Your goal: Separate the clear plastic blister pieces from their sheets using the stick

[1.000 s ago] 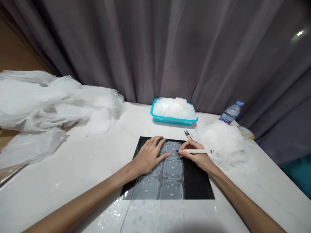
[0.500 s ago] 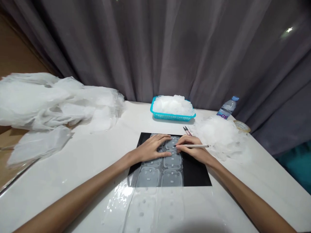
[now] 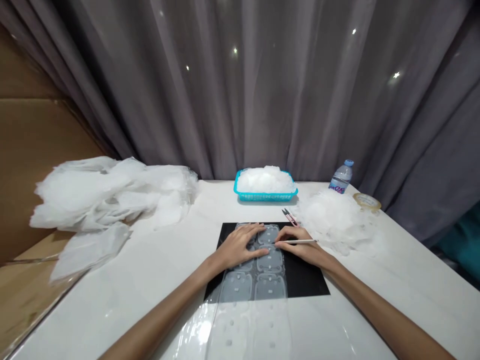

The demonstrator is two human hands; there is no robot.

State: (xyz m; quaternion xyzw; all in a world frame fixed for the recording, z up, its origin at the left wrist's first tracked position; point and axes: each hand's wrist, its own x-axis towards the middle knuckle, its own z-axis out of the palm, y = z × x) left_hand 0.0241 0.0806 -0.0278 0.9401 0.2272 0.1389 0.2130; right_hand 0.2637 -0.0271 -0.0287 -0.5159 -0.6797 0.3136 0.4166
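A clear plastic sheet with rows of rounded rectangular shapes [image 3: 270, 289] lies over a black mat [image 3: 307, 285] and runs on down the white table. My left hand [image 3: 242, 246] rests flat on the sheet with its fingers spread. In my right hand [image 3: 298, 243] is a slim white pen-shaped tool [image 3: 302, 241], pinched between thumb and fingers. It points left, at the right column of shapes. Its tip is too small to make out, so I cannot tell whether it touches the sheet. Beyond my right hand lie small thread snips [image 3: 291, 218] with dark blades.
A turquoise basket [image 3: 266, 197] heaped with white film pieces stands at the back. To the right are a loose white pile [image 3: 333, 220], a water bottle [image 3: 341, 177] and a tape roll [image 3: 367, 202]. White sheets [image 3: 112, 195] and cardboard [image 3: 37, 175] fill the left.
My view has tilted up and turned slightly, so everything sits lower in it. The right hand with the tool has shifted slightly right across the sheet. My left hand stays in place.
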